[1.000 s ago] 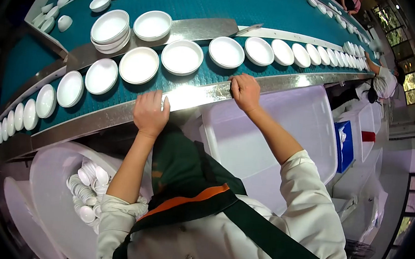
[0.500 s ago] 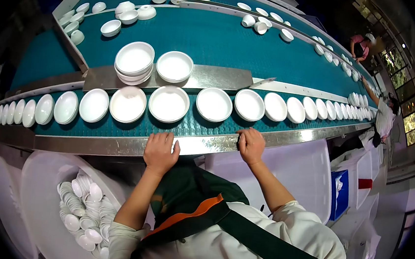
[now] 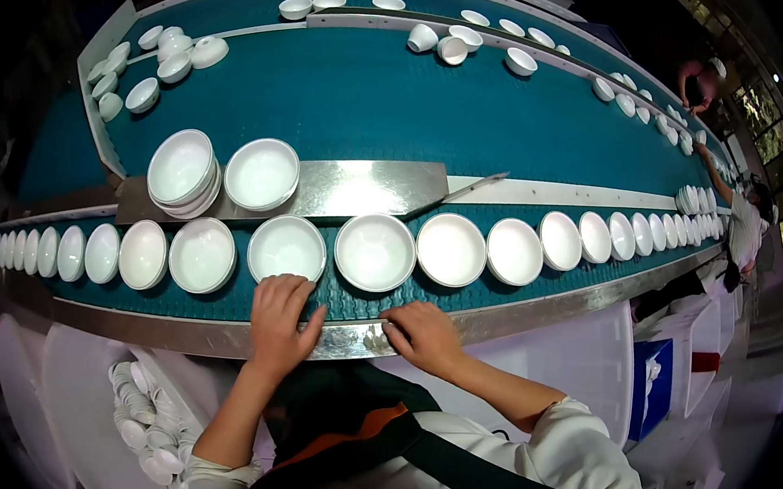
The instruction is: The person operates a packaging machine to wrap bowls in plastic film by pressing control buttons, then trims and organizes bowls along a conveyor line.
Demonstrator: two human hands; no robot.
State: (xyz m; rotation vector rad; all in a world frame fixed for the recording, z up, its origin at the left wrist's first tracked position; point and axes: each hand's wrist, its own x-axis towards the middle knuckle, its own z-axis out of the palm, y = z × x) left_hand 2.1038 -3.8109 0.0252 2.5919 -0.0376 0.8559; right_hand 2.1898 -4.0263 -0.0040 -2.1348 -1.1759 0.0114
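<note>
Left hand (image 3: 282, 326) and right hand (image 3: 425, 338), relaxed, grasping nothing, rest along the near rail (image 3: 350, 343), seemingly for support, beside bowls (image 3: 375, 251).

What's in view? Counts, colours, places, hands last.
Near belt: one, teal, foremost
Far belts: several, teal, behind
Metal plate: one, silver, between belts
Row bowls: many, white, near belt
Stacked bowls: one pile, white, plate's left
Single bowl: one, white, beside pile
Loose bowls: many, white, far belts
Rail: one, silver, near belt's edge
Tubs: several, whitish, lower left, right
Piled dishes: many, white, left tub
Box: one, blue, right
People: two, pink, white tops, upper right
Apron: one, green, worn
Left hand: one, bare, at row bowl
Right hand: one, bare, at rail
</note>
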